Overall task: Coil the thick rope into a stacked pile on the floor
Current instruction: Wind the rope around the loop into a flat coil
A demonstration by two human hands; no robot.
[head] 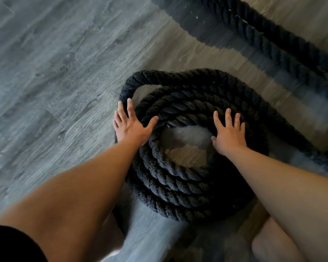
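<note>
Several stacked rings of thick rope (178, 178) sit on the floor (45, 76), with bare floor showing inside the coil. On opposite sides the left hand (130, 127) and right hand (229, 136) rest flat, fingers (129, 107) spread. Open floor lies leftward; the rope's loose length (273, 40) runs along the far right.

- rope (178, 178) is black all over, with a twisted diagonal strand pattern
- floor (55, 72) around the rope is grey wood-grain planks, turning warmer tan-brown beyond the rope on its far right
- black sleeve (11, 244) edge, well left of the rope
</note>
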